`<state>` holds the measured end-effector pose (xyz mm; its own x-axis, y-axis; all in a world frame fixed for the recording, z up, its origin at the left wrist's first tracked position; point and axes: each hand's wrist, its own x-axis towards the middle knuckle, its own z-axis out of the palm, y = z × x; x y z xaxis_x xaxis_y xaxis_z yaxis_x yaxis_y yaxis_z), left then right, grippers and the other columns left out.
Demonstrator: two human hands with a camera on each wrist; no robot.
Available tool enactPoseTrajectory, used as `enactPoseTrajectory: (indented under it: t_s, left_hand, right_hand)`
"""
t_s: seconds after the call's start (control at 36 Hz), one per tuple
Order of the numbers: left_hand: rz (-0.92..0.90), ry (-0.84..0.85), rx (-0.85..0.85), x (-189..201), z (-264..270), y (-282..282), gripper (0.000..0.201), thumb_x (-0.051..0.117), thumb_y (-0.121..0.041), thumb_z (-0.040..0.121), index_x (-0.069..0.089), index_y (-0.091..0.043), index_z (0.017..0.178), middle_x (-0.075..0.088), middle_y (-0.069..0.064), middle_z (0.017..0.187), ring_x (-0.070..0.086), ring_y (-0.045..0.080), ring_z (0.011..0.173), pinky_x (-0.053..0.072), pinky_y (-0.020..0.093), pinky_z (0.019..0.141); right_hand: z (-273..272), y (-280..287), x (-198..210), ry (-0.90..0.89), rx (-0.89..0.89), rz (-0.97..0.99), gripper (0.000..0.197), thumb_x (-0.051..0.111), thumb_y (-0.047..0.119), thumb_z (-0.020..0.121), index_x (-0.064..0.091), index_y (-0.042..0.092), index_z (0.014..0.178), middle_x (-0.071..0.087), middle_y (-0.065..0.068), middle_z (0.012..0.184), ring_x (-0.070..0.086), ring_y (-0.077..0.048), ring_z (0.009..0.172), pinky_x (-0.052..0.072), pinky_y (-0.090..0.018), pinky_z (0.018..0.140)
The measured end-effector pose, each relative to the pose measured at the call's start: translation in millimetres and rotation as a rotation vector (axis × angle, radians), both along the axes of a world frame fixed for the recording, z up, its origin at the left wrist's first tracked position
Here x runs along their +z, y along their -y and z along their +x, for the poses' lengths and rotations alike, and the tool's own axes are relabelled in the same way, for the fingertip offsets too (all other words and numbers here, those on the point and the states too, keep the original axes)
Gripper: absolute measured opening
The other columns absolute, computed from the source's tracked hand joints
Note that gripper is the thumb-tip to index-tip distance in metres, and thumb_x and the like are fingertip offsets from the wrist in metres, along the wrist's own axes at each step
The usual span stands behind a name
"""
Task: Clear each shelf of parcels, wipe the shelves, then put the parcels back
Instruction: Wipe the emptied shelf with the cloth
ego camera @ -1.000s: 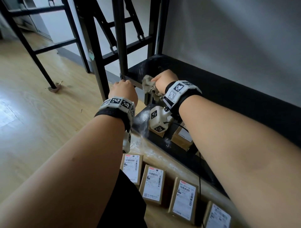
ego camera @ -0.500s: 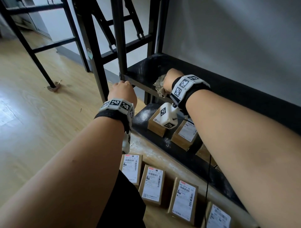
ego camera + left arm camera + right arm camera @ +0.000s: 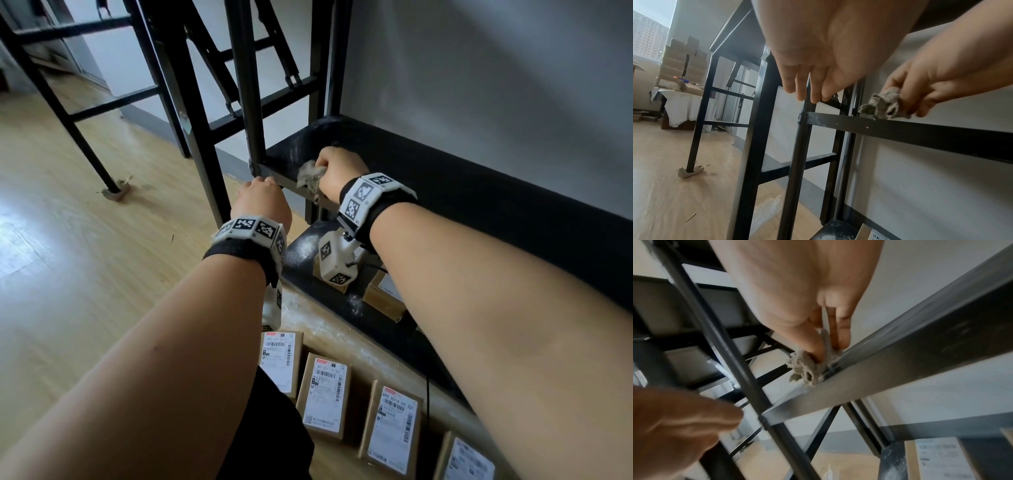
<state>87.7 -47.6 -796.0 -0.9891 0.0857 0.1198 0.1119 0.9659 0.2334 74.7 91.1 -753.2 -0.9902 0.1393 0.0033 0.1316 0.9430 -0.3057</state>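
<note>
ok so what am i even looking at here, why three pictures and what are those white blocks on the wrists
This is one person cleaning a black metal rack, filmed by three cameras at one moment. The wide picture comes from a camera on the head, looking down over both forearms. The white blocks with black patterns are bands carrying small wrist cameras; the other two pictures come from those, looking along each hand.

The right hand has its grip on a crumpled grey rag, pressing it on the front edge of the upper shelf, near its left end. The left hand holds nothing; its fingers are at the rack's front post.

Brown parcels with white labels lie in a row on the wooden floor. A few more parcels sit on the dusty lower shelf.
</note>
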Motion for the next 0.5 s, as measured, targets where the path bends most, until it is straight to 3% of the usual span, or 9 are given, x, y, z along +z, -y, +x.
enactPoseTrajectory:
  t_s: [0.14, 0.25, 0.36, 0.5]
  left_hand:
    - [-0.023, -0.018, -0.012, 1.9, 4.7, -6.5, 0.04, 0.04, -0.002, 0.089, 0.047, -0.004, 0.128, 0.05, 0.015, 0.129, 0.044, 0.032, 0.122, 0.04, 0.042, 0.097]
    - [-0.023, -0.021, -0.046, 4.4, 7.1, -16.8, 0.04, 0.038, -0.001, 0.088, 0.048, -0.003, 0.127, 0.05, 0.016, 0.129, 0.042, 0.033, 0.123, 0.039, 0.041, 0.101]
    - [-0.017, -0.022, -0.072, 6.2, 8.7, -26.1, 0.037, 0.039, -0.004, 0.088, 0.049, -0.002, 0.124, 0.051, 0.017, 0.127, 0.043, 0.034, 0.121, 0.039, 0.041, 0.102]
    - [0.001, -0.031, -0.078, 6.3, 9.1, -31.8, 0.04, 0.041, -0.005, 0.088, 0.047, -0.002, 0.128, 0.051, 0.016, 0.13, 0.043, 0.033, 0.124, 0.038, 0.041, 0.103]
  right_hand:
    - [4.0, -45.6, 0.2, -0.074, -0.195, 0.014, 0.03, 0.051, 0.018, 0.093, 0.057, 0.013, 0.122, 0.06, -0.012, 0.124, 0.056, -0.033, 0.115, 0.046, -0.039, 0.097]
    - [9.4, -80.9, -3.1, 0.034, -0.32, 0.186, 0.035, 0.051, 0.028, 0.097, 0.057, 0.009, 0.125, 0.056, -0.015, 0.13, 0.05, -0.034, 0.12, 0.04, -0.039, 0.1]
    - [10.7, -85.7, -4.2, 0.165, -0.279, 0.257, 0.038, 0.039, 0.026, 0.104, 0.05, 0.011, 0.136, 0.049, -0.012, 0.139, 0.042, -0.03, 0.13, 0.031, -0.04, 0.109]
    - [6.4, -68.3, 3.5, 0.132, -0.263, 0.14, 0.035, 0.041, 0.022, 0.102, 0.054, 0.002, 0.128, 0.054, -0.015, 0.135, 0.048, -0.031, 0.127, 0.034, -0.036, 0.108]
